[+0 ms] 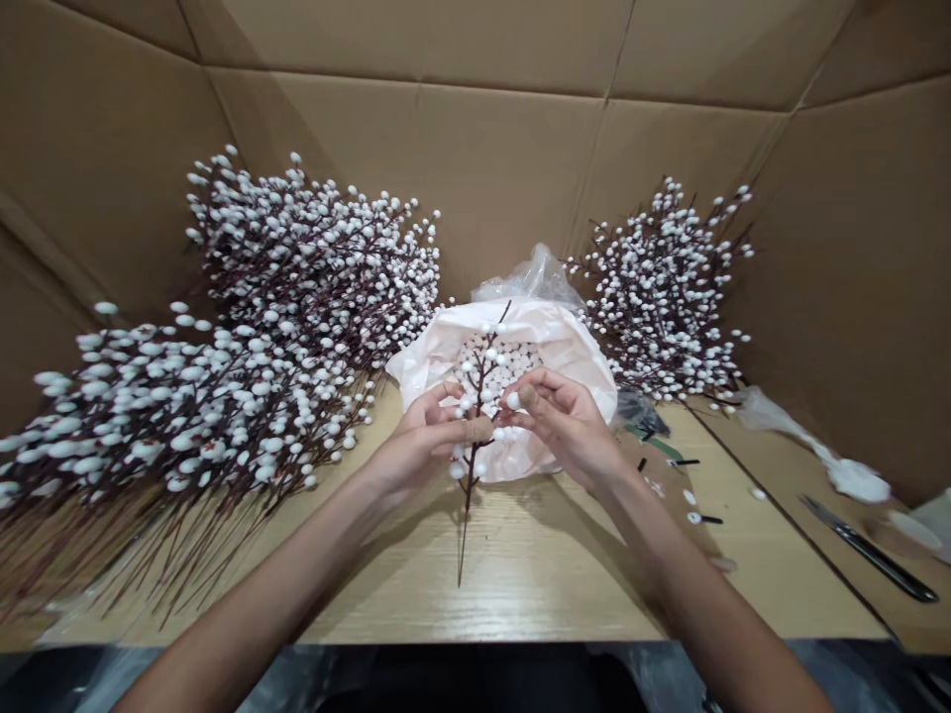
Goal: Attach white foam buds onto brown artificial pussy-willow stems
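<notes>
My left hand [427, 436] grips a thin dark branch [470, 495] studded with white buds, held upright over the table. My right hand [561, 416] pinches a small white bud [512, 400] at the branch's side, fingers closed on it. Just behind both hands lies a white plastic bag [572, 342], open and filled with loose white buds [512, 358].
Large piles of finished bud branches lie at the left [170, 396] and back left [312, 257], another at the back right [661, 287]. Cardboard walls [505, 149] surround the wooden table [535, 574]. A dark knife-like tool [869, 550] and scraps lie at the right.
</notes>
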